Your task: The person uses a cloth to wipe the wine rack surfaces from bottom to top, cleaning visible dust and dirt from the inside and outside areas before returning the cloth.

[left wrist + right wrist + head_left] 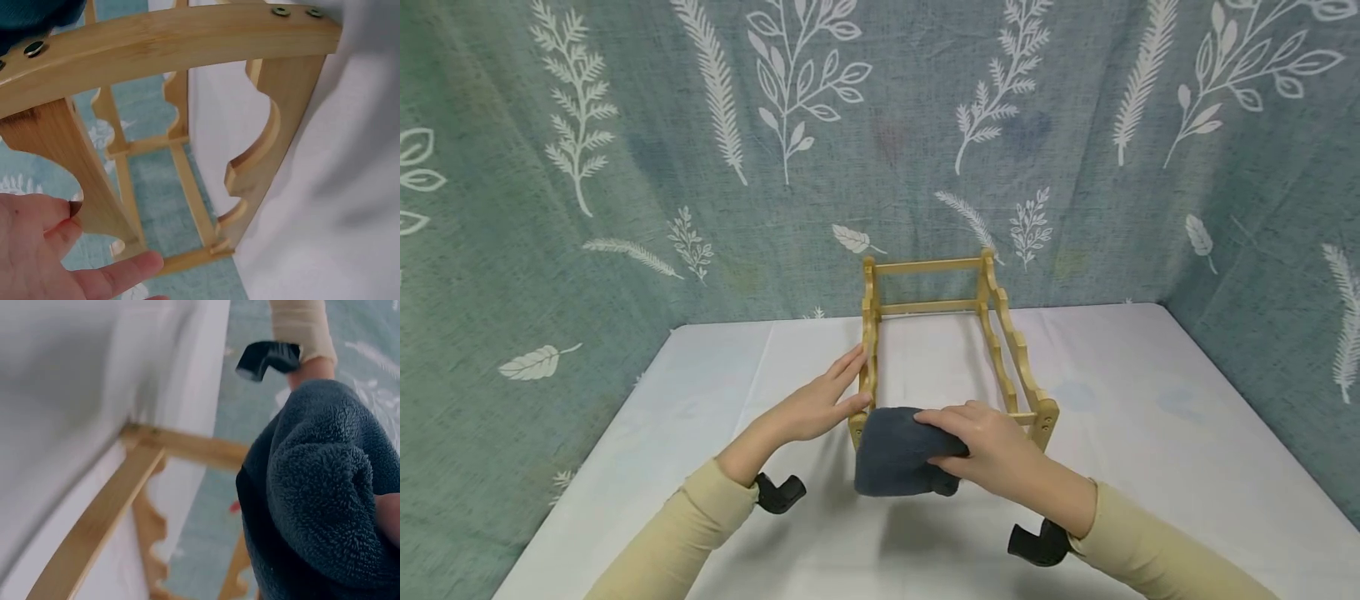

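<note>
A folded dark blue terry towel [898,454] is held by my right hand [992,442], fingers on top and thumb below, over the near end of a light wooden rack [928,267]. In the right wrist view the towel [319,487] bulges in soft folds, with only a bit of the hand showing at the edge. My left hand [823,400] touches the rack's left side with its fingers stretched out and thumb apart. Seen from the left wrist, the hand [37,256] lies by a scalloped side board [56,134], one fingertip at its cut-out edge.
The rack stands lengthwise on a white-covered table [1120,358], its far end close to a green leaf-patterned curtain [880,167]. Cross rails join its two scalloped sides. Black wrist mounts [1040,543] are strapped below both sleeves [681,525].
</note>
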`<state>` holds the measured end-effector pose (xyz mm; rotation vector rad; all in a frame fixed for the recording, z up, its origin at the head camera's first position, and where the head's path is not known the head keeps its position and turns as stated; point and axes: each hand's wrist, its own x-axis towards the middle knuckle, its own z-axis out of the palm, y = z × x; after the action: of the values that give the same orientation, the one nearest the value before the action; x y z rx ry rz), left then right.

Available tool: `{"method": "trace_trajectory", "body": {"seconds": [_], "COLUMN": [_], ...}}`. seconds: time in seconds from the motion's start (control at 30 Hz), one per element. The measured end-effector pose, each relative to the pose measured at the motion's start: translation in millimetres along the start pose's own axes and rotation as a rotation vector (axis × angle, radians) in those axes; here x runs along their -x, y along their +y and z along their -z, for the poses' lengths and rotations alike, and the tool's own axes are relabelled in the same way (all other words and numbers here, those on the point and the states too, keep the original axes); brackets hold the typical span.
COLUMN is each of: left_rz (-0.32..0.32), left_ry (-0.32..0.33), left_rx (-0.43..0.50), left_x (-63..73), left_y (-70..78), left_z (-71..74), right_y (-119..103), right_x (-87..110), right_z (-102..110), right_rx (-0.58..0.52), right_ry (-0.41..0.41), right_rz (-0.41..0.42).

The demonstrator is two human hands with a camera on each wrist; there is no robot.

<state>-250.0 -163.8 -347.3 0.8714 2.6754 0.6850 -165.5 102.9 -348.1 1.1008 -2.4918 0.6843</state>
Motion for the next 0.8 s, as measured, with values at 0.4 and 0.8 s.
{"method": "trace_trajectory", "body": {"seconds": [0.4,0.8], "left_rz": [0.004,0.006], "left_ry": [-0.004,-0.014], "left_rx": [0.028,0.025], "left_x": [0.2,-1.4], "left_y": [-0.5,0.3], "left_z": [0.6,1.4], "right_y": [24.5,29.9], "right_x": [56.1,86.2], "right_z": [53.3,82.1], "right_rx": [-0.036,0.134], "right_ry": [-0.015,0.014], "right_rz": [-0.316,-0.421]}}
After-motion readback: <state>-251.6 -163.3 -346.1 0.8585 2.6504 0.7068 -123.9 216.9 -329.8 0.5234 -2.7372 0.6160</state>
